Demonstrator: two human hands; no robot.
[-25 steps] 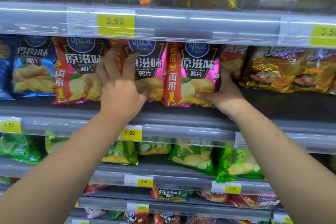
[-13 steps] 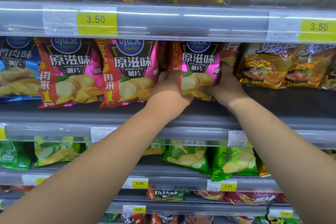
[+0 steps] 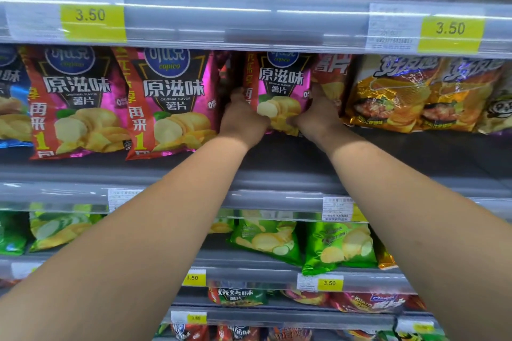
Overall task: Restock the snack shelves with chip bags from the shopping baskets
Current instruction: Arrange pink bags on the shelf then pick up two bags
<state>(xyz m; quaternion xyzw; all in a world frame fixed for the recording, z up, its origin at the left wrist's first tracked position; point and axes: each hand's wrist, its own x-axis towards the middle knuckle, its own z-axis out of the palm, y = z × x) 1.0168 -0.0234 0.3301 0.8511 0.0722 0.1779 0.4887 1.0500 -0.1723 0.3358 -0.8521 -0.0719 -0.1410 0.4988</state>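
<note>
Fingers of the left hand (image 3: 243,122) and right hand (image 3: 318,116) curl round the side edges of a pink chip bag (image 3: 279,83), holding it upright at the back of the middle shelf (image 3: 277,163). A red bag (image 3: 331,75) touches its right side, gold bags (image 3: 388,94) beyond. A dark gap separates it from matching pink bags (image 3: 171,102) on the left. The price rail (image 3: 249,22) hangs close above; bare shelf lies in front.
</note>
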